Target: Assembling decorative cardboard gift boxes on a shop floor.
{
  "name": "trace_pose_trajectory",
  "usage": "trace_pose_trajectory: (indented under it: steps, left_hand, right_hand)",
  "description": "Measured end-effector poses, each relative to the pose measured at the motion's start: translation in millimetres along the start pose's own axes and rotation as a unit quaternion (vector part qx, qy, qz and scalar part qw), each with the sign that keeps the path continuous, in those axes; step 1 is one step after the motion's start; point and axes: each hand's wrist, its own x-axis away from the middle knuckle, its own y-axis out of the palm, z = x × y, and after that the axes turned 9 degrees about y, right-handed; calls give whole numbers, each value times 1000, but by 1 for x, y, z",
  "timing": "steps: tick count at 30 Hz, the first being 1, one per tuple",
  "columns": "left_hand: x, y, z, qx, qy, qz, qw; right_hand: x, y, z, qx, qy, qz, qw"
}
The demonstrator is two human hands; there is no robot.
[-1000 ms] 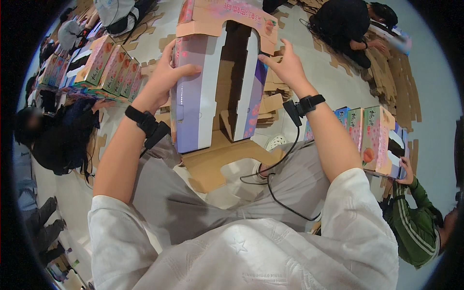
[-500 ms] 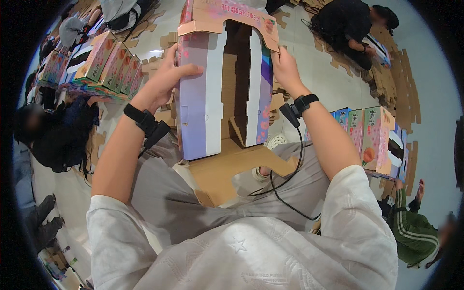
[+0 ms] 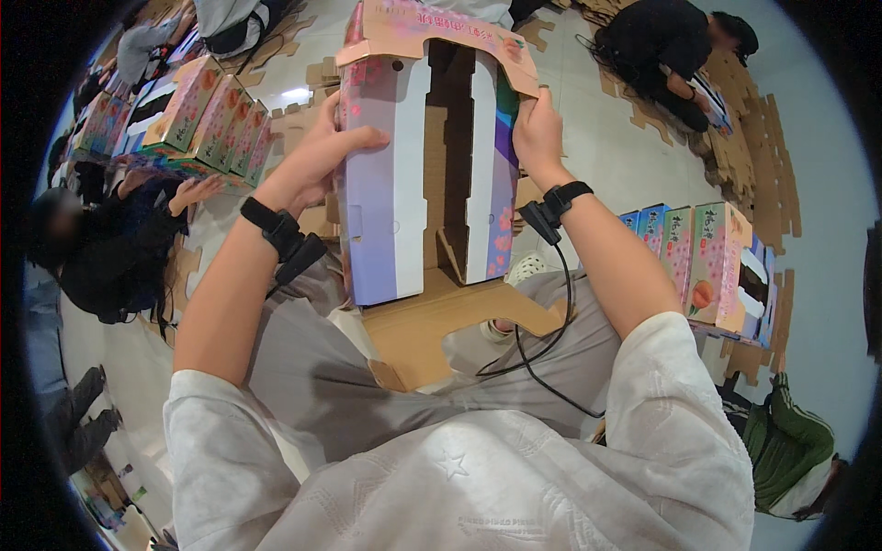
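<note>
Between my hands is a printed cardboard box [image 3: 386,220] in lilac, white and pink, partly folded up. Its two long side panels leave a dark gap along the middle. The far end flap [image 3: 459,29] is bent over the panels, while the near brown end flap [image 3: 413,329] hangs open toward my lap. My left hand [image 3: 326,151] grips the left side, thumb lying on the lilac panel and fingers hidden behind it. My right hand [image 3: 540,138] holds the far right edge by the end flap's corner, its fingers partly hidden. Both wrists wear black straps.
A row of finished printed boxes [image 3: 712,262] stands at the right; another row [image 3: 207,119] is at the left. People sit around me, one with hands by the left row [image 3: 197,190]. Flat cardboard sheets [image 3: 767,156] lie on the floor. A black cable [image 3: 560,312] hangs from my right wrist strap.
My right hand has shifted slightly, its fingertips higher on the box's right edge. The box is barely turned. The person at left has raised a hand, and the person at lower right has moved.
</note>
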Motion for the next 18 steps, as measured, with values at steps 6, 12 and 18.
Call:
trace_pose_trajectory:
  steps: [6,12,18]
  left_hand:
    - [2,-4,2,-2,-3,-1,1000]
    - [-8,-17,5,-23,59,45,997]
    - [-15,-44,5,-15,68,106,992]
  right_hand:
    - [-4,0,1,5,67,-31,997]
    - [-4,-12,-4,-249,275,-265,890]
    - [-7,-42,-17,-296,279,-411,816]
